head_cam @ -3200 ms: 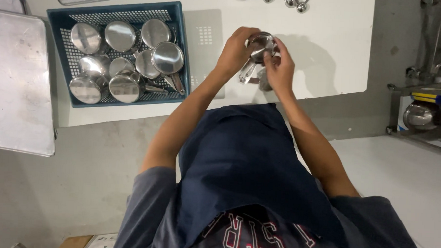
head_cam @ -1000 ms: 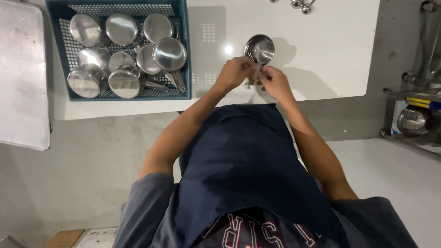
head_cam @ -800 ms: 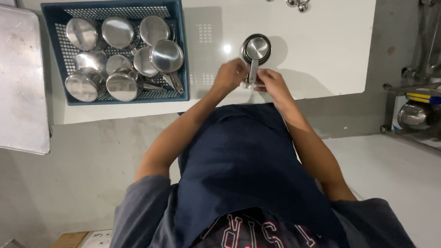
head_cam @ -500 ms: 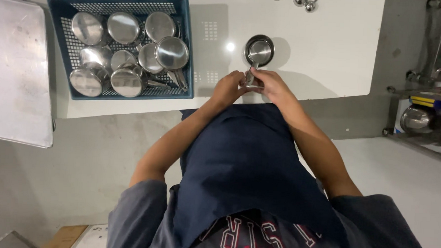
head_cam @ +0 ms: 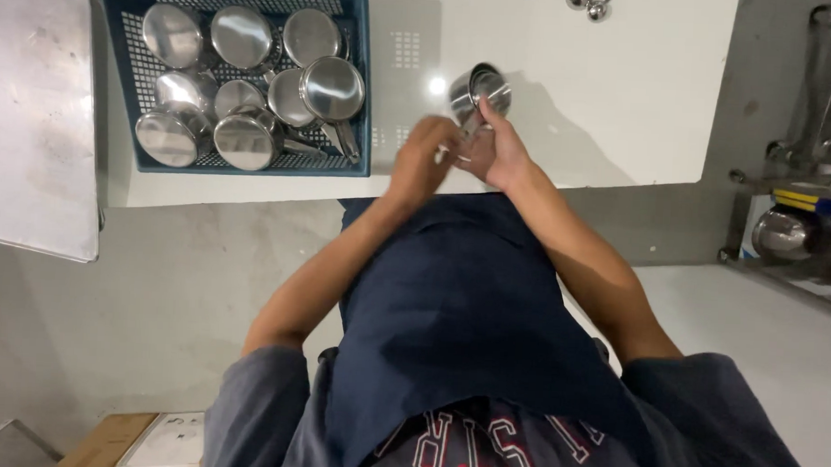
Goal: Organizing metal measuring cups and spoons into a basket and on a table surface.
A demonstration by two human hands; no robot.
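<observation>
My right hand (head_cam: 497, 151) grips a small steel cup with a long handle (head_cam: 479, 85) and holds it tilted just above the white table (head_cam: 627, 93). The thumb lies along the handle near the bowl. My left hand (head_cam: 426, 157) is blurred, its curled fingertips at the lower end of the same handle. Left of my hands stands a blue plastic crate (head_cam: 364, 91) holding several similar steel cups and lids (head_cam: 330, 88).
A steel tray (head_cam: 28, 114) lies at the far left beside the table. Small steel spoons (head_cam: 584, 0) rest at the table's far edge. At the right, a metal rack holds a steel bowl (head_cam: 782, 233). A cardboard box (head_cam: 159, 442) sits on the floor at the lower left.
The cup lay flat on the table under both hands half a second ago. Now it is lifted and tilted in my right hand, and my left hand has shifted slightly left.
</observation>
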